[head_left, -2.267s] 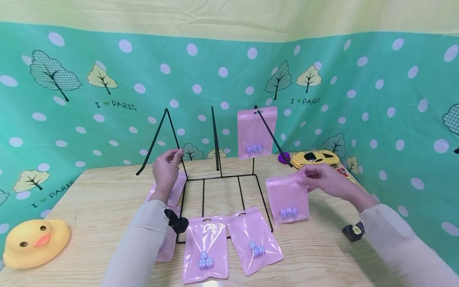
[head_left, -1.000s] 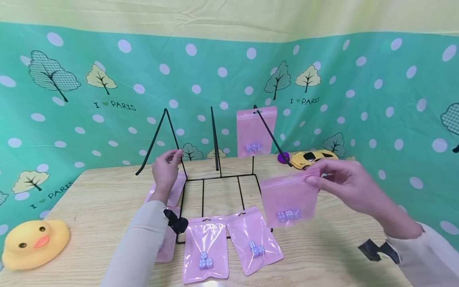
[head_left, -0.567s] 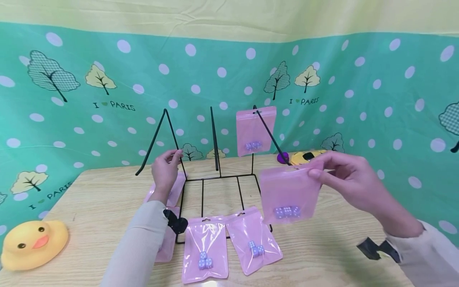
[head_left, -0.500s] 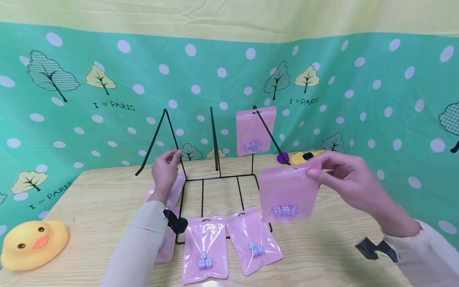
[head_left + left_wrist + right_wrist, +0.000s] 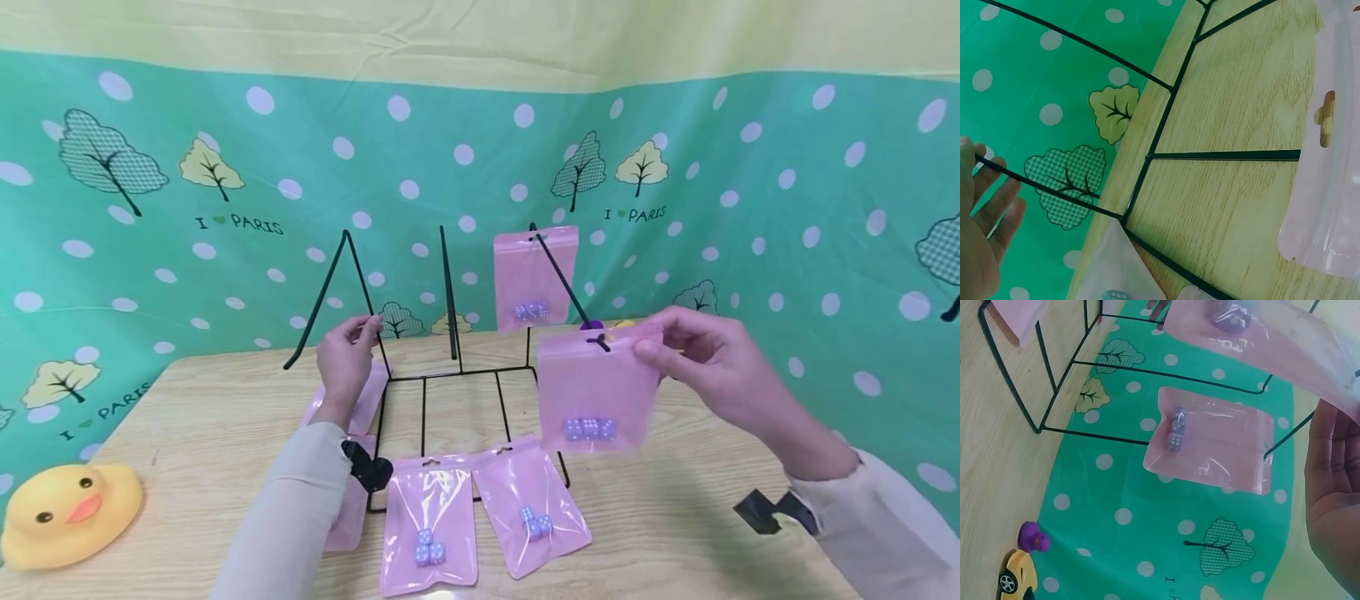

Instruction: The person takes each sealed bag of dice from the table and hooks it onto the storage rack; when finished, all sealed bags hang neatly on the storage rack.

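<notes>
In the head view my left hand (image 5: 347, 357) pinches the left upright of a black wire rack (image 5: 453, 372). My right hand (image 5: 712, 367) holds a pink zip bag of dice (image 5: 592, 387) by its top right corner, between thumb and fingers. The tip of the rack's right hook (image 5: 562, 279) shows in front of this bag, through its hanging hole. Farther back on that hook hangs another pink zip bag (image 5: 534, 271). The right wrist view shows the hanging bag (image 5: 1216, 440) behind the held bag (image 5: 1272, 347). Both other hooks carry nothing.
Two pink dice bags (image 5: 429, 517) (image 5: 531, 500) lie across the rack's front base. More pink bags (image 5: 348, 517) lie partly under my left arm. A yellow duck (image 5: 71, 512) sits left; a purple duck (image 5: 1034, 537) and yellow toy car (image 5: 1019, 575) stand at back right.
My right hand has brought the held bag from right of the hook toward its tip, and the tip now pokes through the hole. My left hand has stayed on the upright.
</notes>
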Motion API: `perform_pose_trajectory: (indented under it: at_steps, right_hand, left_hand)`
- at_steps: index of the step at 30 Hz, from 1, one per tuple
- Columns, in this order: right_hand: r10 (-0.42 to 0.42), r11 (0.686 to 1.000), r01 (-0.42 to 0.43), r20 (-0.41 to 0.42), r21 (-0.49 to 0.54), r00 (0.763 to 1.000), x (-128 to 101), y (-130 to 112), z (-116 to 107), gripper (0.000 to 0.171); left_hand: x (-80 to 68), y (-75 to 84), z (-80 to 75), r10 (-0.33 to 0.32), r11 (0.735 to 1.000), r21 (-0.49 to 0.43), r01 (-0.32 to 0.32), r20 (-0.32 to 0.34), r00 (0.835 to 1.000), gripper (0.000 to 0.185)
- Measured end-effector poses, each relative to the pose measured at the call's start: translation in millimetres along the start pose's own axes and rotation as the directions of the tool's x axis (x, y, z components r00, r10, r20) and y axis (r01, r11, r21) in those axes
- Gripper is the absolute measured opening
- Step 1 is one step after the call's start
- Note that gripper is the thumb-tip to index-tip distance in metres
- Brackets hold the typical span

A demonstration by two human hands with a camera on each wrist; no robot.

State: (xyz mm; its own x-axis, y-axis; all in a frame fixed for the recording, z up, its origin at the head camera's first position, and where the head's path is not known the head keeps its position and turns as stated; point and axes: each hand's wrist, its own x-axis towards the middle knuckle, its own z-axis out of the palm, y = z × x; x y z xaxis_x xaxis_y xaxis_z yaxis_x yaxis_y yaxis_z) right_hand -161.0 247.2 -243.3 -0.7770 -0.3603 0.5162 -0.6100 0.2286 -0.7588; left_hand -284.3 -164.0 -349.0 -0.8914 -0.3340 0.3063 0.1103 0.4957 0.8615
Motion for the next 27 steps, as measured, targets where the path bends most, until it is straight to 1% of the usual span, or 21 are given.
perform_pose_trajectory:
  at_steps: [4,7,15,17,27]
  right_hand:
    - [0.043,0.995,-0.044,-0.006,-0.086,0.999,4,2,1,0.017]
    - [0.070,0.991,-0.072,-0.018,-0.110,0.997,9,4,3,0.012]
    - [0.132,0.986,-0.139,-0.074,-0.095,0.988,24,9,6,0.005]
    - [0.142,0.984,-0.149,-0.080,-0.095,0.987,28,11,6,0.007]
    - [0.186,0.981,-0.190,-0.088,-0.030,0.978,50,22,8,0.019]
  left_hand:
    - [-0.8,-0.5,-0.2,-0.005,1.000,0.001,0.005,0.007,1.000,0.036]
    - [-1.1,-0.7,-0.4,-0.010,1.000,0.005,0.010,0.007,1.000,0.037]
    - [0.4,-1.1,-0.1,-0.009,1.000,-0.003,0.009,0.004,1.000,0.037]
    - [0.5,-1.2,0.0,-0.010,1.000,-0.002,0.010,0.003,1.000,0.037]
    - [0.0,0.0,0.1,-0.014,0.999,-0.029,0.014,0.008,1.000,0.037]
